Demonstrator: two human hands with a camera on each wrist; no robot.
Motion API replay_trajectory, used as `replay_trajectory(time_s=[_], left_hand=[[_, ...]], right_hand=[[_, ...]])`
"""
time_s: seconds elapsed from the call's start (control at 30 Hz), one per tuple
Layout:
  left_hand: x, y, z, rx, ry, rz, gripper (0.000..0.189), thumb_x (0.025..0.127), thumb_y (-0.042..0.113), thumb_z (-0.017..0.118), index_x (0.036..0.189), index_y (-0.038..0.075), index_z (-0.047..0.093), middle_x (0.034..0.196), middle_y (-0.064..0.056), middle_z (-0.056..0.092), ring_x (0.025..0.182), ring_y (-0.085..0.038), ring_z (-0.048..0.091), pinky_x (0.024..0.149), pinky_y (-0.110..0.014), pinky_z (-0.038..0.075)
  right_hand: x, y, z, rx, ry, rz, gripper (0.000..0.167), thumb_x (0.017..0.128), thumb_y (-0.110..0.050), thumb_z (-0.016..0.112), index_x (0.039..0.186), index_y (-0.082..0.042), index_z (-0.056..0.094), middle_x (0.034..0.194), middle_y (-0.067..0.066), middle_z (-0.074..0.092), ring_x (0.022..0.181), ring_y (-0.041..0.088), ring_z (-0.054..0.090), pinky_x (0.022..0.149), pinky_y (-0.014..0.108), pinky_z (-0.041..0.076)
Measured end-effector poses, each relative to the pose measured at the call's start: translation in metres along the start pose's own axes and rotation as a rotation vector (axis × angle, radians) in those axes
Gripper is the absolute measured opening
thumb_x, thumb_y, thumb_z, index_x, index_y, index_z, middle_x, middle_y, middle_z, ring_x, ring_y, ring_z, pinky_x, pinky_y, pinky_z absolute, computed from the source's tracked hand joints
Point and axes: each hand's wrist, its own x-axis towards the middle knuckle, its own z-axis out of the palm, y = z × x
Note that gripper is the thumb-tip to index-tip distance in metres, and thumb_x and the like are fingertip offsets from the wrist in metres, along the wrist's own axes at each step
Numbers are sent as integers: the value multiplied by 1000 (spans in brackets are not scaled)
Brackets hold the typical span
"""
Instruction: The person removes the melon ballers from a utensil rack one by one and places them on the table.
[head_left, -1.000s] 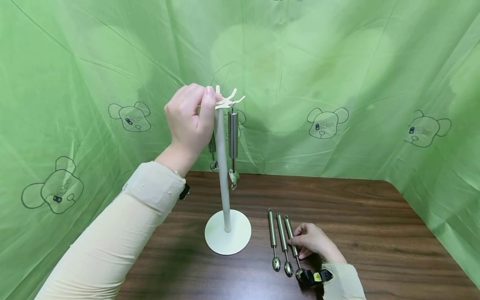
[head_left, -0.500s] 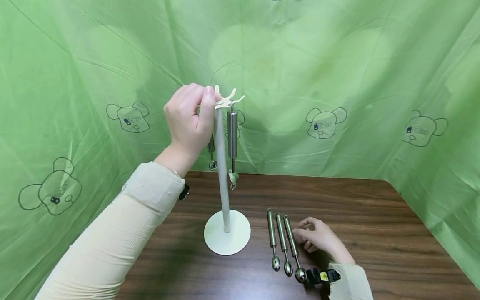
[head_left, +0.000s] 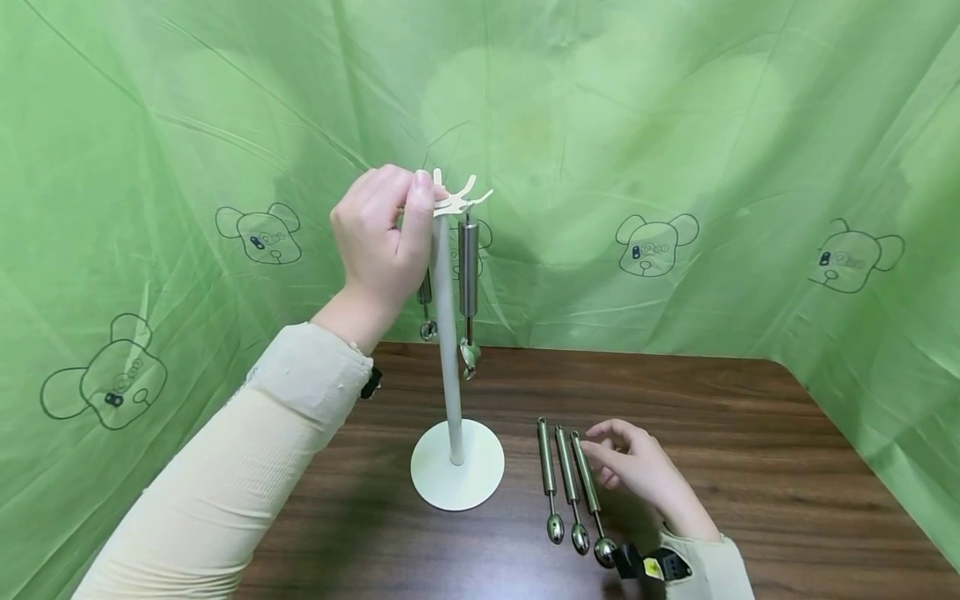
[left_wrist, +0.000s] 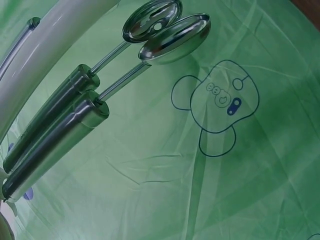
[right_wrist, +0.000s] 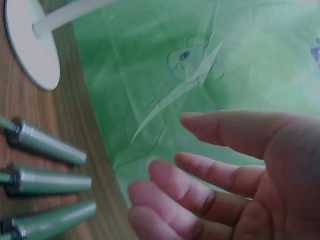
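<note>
Green curtain [head_left: 555,108] behind white stand [head_left: 448,367]; left grip [head_left: 382,229] apparently pinching its top, right grip [head_left: 637,467] parted beside scoops [head_left: 567,464].

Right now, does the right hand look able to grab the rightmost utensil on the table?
Likely yes: the right hand looks empty and is close beside the rightmost utensil. I see nothing between them, and the white stand is off to the left.

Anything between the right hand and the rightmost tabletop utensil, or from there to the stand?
Nothing visible separates the right hand from the rightmost utensil; between that utensil and the stand lie two other utensils.
</note>
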Motion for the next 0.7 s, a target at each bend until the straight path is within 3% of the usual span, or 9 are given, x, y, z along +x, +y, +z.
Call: replay_trajectory(time_s=[0.43,0.7], left_hand=[[-1,-1,1,-10,15,5,41,92,23,42,66,2,67,63,-11,66,55,-25,49,56,-31,32],[-1,-1,1,-9,16,6,42,91,23,42,65,2,67,63,-11,66,55,-26,50,56,-31,32]], right_hand=[[-8,-46,9,133,99,-203,28,93,-12,66,116,4,59,79,10,66,62,18,66,62,35,59],[-5,-77,4,209,164,-258,24,95,-10,64,114,3,58,77,1,68,67,17,69,66,35,60]])
